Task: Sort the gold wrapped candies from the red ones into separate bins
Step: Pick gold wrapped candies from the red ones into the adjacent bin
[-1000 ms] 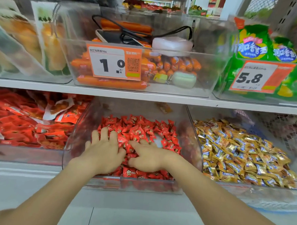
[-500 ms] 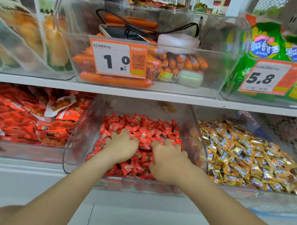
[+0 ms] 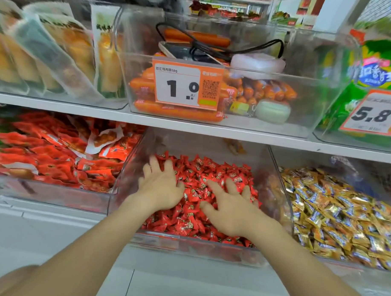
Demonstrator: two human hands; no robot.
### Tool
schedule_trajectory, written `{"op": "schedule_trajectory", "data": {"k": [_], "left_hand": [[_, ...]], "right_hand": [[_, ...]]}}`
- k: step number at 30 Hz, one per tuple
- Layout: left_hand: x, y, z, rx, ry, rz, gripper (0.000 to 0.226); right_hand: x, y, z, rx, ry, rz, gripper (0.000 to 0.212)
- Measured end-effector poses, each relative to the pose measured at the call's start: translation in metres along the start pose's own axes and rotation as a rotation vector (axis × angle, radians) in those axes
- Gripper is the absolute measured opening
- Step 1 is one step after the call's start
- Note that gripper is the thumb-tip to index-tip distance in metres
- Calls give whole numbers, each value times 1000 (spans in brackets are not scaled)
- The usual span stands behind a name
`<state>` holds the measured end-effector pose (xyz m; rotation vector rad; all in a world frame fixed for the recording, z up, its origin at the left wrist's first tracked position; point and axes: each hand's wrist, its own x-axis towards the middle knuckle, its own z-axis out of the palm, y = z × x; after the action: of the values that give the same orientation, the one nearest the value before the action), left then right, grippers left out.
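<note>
Price tags (image 3: 185,83) reading 1.0 and 5.8 are seen up at 12 o'clock. Left hand (image 3: 161,186) and right hand (image 3: 231,207) are laid flat, fingers spread, on red candies (image 3: 211,170); gold candies (image 3: 334,210) are binned at 3 o'clock.

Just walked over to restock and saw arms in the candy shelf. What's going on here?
A person is sorting candy. Both the left hand and the right hand lie spread, palms down, on the red candies in the middle clear bin, holding nothing. The gold candies fill the next bin to the right. No gold piece shows among the red.
</note>
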<state>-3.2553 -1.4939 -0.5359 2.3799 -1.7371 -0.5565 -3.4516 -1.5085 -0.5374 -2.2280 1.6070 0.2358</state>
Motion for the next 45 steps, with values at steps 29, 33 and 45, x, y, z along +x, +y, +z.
{"op": "schedule_trajectory", "data": {"k": [29, 33, 45], "left_hand": [[-90, -33, -33, 281, -117, 543, 18], [-88, -25, -37, 351, 53, 466, 14], [-62, -8, -25, 448, 100, 386, 23]], "right_hand": [[-86, 30, -19, -210, 109, -338, 20], [-78, 35, -18, -163, 289, -285, 18], [-48, 32, -6, -179, 327, -262, 21]]}}
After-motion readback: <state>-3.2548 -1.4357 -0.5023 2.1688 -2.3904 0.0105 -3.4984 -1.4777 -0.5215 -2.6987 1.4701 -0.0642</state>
